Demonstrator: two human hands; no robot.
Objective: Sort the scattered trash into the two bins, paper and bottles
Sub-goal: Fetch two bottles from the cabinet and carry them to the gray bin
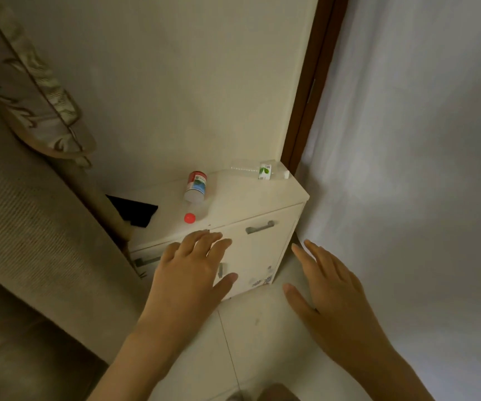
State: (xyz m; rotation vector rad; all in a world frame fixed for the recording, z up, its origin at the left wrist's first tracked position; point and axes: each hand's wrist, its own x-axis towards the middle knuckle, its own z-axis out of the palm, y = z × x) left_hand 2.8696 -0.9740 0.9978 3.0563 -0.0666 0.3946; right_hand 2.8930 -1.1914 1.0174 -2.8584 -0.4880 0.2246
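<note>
Two clear plastic bottles lie on top of a low white cabinet [242, 202]. One bottle [195, 192], with a red, white and blue label and a red cap, points its cap toward me. The other bottle [259, 169], with a green-leaf label, lies at the cabinet's back right corner against the wall. My left hand [190, 273] hovers with straight fingers just in front of the cabinet's front edge, below the red cap. My right hand [328, 282] is held flat and empty to the right of the cabinet, above the floor. Neither bin is in view.
A dark cloth [135, 211] lies on the cabinet's left side. A sofa arm [39, 227] with a patterned cushion [42, 91] crowds the left. A white curtain [406, 169] hangs at the right beside a brown door frame [311, 91]. Tiled floor [262, 328] lies below.
</note>
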